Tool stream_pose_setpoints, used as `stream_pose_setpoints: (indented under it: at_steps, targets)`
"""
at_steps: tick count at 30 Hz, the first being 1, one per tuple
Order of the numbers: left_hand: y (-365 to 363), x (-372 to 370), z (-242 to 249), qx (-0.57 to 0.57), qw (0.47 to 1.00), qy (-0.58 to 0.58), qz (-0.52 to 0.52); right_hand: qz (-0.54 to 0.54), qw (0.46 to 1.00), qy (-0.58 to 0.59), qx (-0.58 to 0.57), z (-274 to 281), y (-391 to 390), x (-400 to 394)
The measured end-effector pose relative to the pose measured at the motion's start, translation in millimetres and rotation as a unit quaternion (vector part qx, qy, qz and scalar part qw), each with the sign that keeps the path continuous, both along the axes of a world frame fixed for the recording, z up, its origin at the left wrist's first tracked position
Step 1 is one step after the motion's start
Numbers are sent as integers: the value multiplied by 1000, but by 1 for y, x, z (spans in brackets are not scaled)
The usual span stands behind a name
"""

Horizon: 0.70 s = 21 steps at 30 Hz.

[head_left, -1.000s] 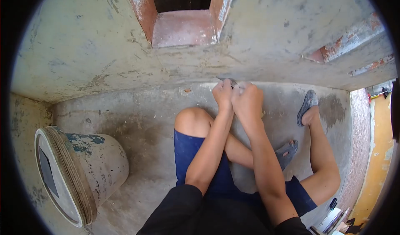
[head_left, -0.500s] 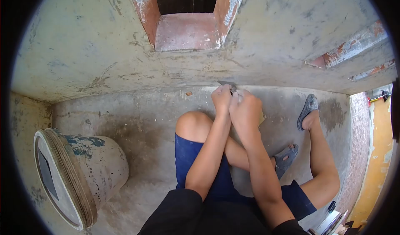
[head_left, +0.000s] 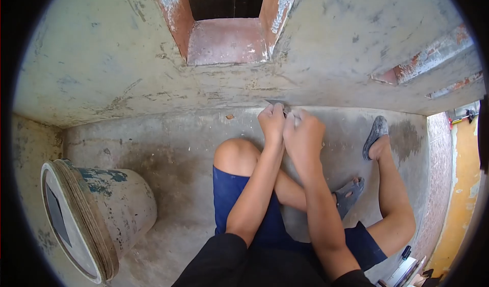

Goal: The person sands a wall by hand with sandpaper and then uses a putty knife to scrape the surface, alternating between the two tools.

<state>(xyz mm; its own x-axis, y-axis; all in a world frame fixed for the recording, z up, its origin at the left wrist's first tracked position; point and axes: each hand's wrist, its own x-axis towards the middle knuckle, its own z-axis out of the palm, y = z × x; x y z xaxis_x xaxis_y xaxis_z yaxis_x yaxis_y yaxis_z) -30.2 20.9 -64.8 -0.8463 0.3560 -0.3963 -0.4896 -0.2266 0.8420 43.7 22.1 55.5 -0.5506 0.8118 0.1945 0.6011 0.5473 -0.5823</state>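
Close to the foot of the wall [head_left: 224, 86], my left hand [head_left: 271, 121] is closed, its fingers pinching a thin grey scraper blade [head_left: 275, 102]. The blade sticks out past the fingertips toward the wall. Right beside it, my right hand [head_left: 306, 134] is curled with pale, dusty fingers near a small dark part between the two hands. What the right hand grips is hidden by its fingers. Both forearms reach forward over my bent legs.
A paint-stained bucket [head_left: 125, 198] lies tilted on its side at left on the concrete floor [head_left: 178, 149]. The wall has a recessed opening with a reddish sill [head_left: 226, 41]. My sandalled feet [head_left: 349, 195] are at right. A small brown chip [head_left: 229, 117] lies by the wall.
My right hand has shifted slightly right, away from the left fingers. A yellowish edge below it shows less now. The left hand has barely moved.
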Motion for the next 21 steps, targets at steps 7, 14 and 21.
stream_pose_setpoints:
  at_steps: [7,14,21]
  targets:
    - [6,18,25,9,999,24,36,-12,998,7,-53,12,8,1]
    - [5,20,44,40,998,-8,47,-9,1000,2,-25,13,6,10]
    - [3,8,29,-12,999,4,35,8,999,36,-14,5,5,7]
